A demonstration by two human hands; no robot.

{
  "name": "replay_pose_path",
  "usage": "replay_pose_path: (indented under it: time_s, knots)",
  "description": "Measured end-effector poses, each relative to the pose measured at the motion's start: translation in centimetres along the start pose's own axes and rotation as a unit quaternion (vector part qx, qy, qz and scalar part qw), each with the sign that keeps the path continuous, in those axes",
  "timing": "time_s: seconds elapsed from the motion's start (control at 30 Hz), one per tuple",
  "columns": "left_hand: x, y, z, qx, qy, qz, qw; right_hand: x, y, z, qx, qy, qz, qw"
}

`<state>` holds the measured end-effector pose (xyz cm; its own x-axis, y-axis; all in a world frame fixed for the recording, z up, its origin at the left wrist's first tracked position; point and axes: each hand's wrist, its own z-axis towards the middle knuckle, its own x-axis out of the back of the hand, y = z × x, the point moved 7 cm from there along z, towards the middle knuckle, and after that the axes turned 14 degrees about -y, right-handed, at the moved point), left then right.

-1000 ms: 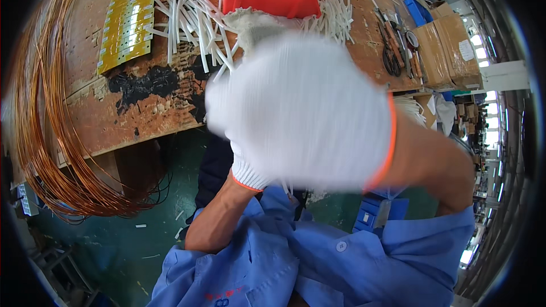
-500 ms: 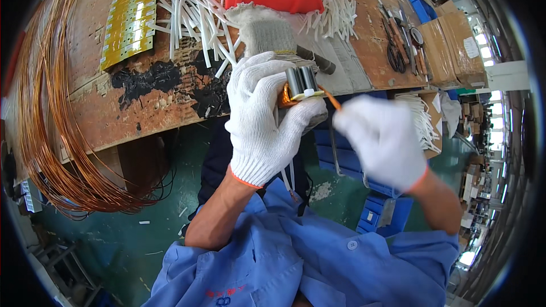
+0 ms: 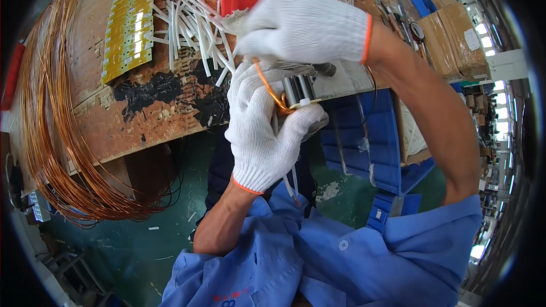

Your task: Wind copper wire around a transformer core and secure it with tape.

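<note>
A dark grey cylindrical core assembly [image 3: 298,88] sits at the centre of the frame, clamped in the gloved left hand [image 3: 254,122]. Wrapping looks partly done: copper wire [image 3: 265,82] gathers at its left side, while a length rises unwrapped. The gloved right hand [image 3: 301,25] curls above at that upper end; blur hides whether its fingers grip. Upper left, white tubes [image 3: 196,28] lie beside a yellow panel [image 3: 129,31].
</note>
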<state>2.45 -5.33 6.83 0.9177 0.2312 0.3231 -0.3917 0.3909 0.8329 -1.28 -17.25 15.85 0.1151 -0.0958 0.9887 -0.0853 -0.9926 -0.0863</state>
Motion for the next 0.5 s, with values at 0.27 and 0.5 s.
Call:
replay_pose_path:
  time_s: [0.27,0.5]
  knots:
    - [0.2,-0.5,0.0,-0.047,0.011,0.004,0.999,-3.7,-5.1,-12.8,-0.267,0.079,0.295,0.914]
    - [0.4,0.0,-0.1,-0.115,-0.007,0.101,0.988,-0.4,-16.9,-7.5,-0.198,-0.014,-0.039,0.979]
